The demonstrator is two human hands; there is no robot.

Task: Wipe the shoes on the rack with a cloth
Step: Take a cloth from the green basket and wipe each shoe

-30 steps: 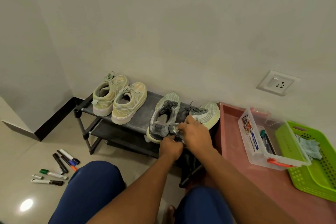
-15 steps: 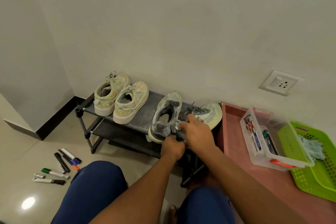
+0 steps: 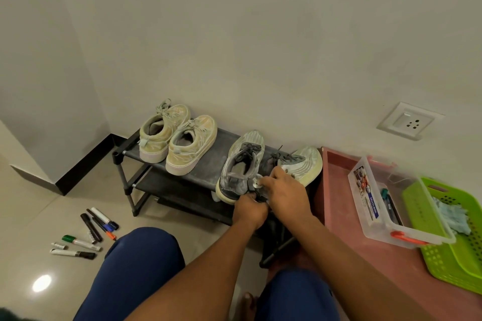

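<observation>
A low black shoe rack (image 3: 206, 172) stands against the wall. Two beige sneakers (image 3: 180, 141) sit on its left half. A grey sneaker (image 3: 241, 167) stands upright on the right half, and a second grey sneaker (image 3: 303, 164) lies tipped on its side beside it. My right hand (image 3: 285, 190) pinches a small pale cloth (image 3: 258, 182) against the heel area between the grey sneakers. My left hand (image 3: 249, 210) grips the heel of the tipped sneaker from below; what its fingers hold is mostly hidden.
Several markers (image 3: 88, 232) lie on the tiled floor at the left. A pink platform (image 3: 347, 206) at the right carries a clear plastic box (image 3: 378, 206) and a green basket (image 3: 459, 247) with a light cloth inside. A wall socket (image 3: 409, 121) sits above. My knees are in front.
Both hands stay at the heels of the grey sneakers; the right hand has shifted slightly with the cloth. The camera view drifted a little.
</observation>
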